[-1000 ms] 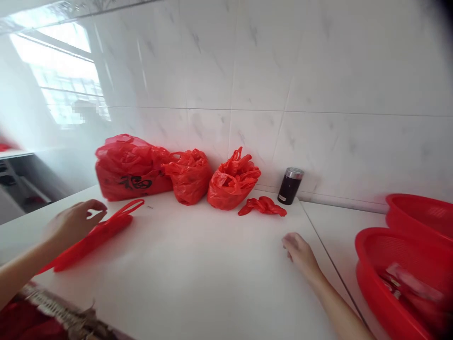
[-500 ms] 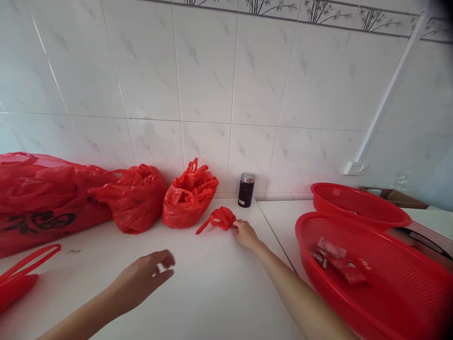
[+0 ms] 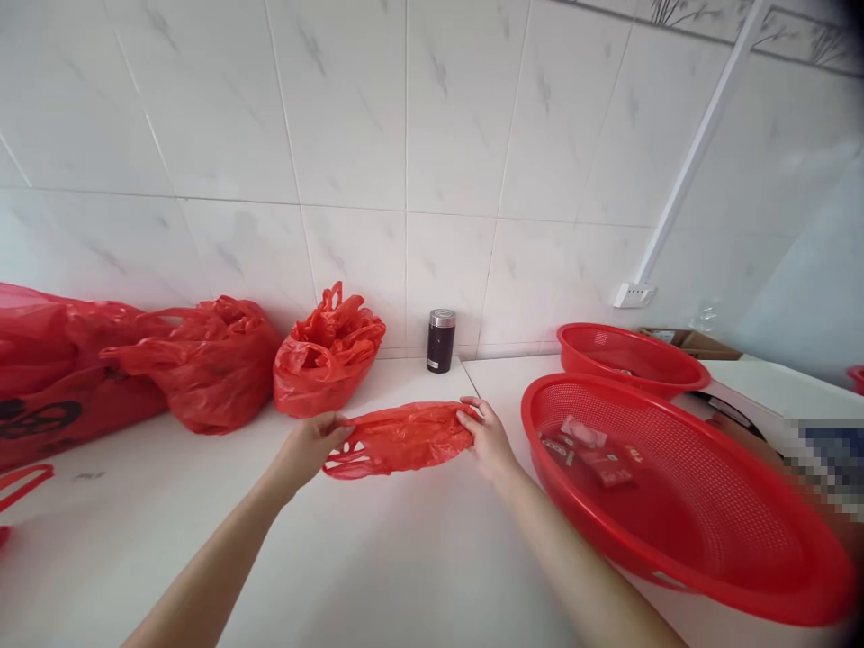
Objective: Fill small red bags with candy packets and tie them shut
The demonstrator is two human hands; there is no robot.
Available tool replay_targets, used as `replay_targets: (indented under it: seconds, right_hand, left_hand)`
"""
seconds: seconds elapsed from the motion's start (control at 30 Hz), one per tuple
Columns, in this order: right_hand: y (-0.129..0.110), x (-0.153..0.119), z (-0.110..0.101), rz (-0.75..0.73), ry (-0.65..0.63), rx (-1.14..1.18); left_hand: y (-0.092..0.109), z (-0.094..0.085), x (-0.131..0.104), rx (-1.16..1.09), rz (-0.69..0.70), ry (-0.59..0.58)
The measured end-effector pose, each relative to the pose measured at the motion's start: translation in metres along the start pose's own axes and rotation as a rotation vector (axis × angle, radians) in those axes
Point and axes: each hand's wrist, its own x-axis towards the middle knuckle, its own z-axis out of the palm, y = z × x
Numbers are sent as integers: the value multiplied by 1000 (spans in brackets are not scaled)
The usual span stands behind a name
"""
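A thin red plastic bag (image 3: 409, 438) is stretched sideways between my two hands, just above the white table. My left hand (image 3: 310, 447) pinches its handle end between thumb and fingers. At the opposite end, my right hand (image 3: 490, 438) grips the bag's bottom with the thumb in front. Behind the bag, a dark cup with a silver lid (image 3: 441, 342) stands upright by the wall. To the left of the cup sits a red bag stuffed with more red plastic bags (image 3: 328, 360).
Two more full red bags, a bulging one (image 3: 212, 373) and a larger printed one (image 3: 60, 387), line the wall at left. On the right, a large red basket (image 3: 648, 567) holds several small packets (image 3: 600, 459). Another red basket (image 3: 634, 346) stands behind it.
The crumpled red plastic bag has been lifted and spread out between both hands. My left hand has come up and taken its handle end. The view has shifted to the right.
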Motion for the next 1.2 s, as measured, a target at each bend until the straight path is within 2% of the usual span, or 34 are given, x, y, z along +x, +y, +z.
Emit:
replay_targets:
  seconds: [0.13,0.2,0.23,0.33,0.4,0.47,0.57,0.67,0.73,0.83,0.9,0.97,1.07,1.13,1.2]
  right_hand:
    - [3,0,2,-38,142,-29]
    - [-5,-17,11,-131,199,-89]
    - [-11,-29,17,-195,180,-136]
    - [-23,-70,41,-355,-78,-324]
    - [-24,-89,57,-346,-228,-434]
    - [-21,-96,66,-271,-255,-530]
    - [-16,-89,61,-139,-229,-620]
    - [-17,-85,50,-119,-311,-468]
    - [-21,-90,49,-134,-445,-308]
    - [-23,-101,55,-98,-620,-206]
    - [-21,-103,58,-76,-619,-177]
    - [-18,-97,54,-94,-495,-183]
    - [-15,-80,34,-185,-253,-294]
    - [-16,-70,18,-231,-163,-413]
    - [-18,-66,8,-257,-127,-513]
  left_hand:
    - [0,3,-30,-191,-116,68]
    - [5,11,-41,-284,-161,104]
    - [9,16,-45,-359,-191,108]
    - [25,31,-57,-683,-280,64]
    - [38,42,-65,-845,-288,23]
    - [48,49,-75,-843,-251,-48]
    - [51,49,-90,-768,-209,-196]
    - [42,42,-100,-834,-231,-161]
    - [38,40,-102,-906,-265,-144]
    - [38,46,-106,-979,-311,-269]
    - [39,48,-109,-1018,-343,-328]
    - [32,42,-111,-1057,-351,-250]
    - [8,16,-110,-1040,-339,91]
    - [-11,-5,-109,-883,-360,294]
    - [-21,-19,-110,-611,-373,471]
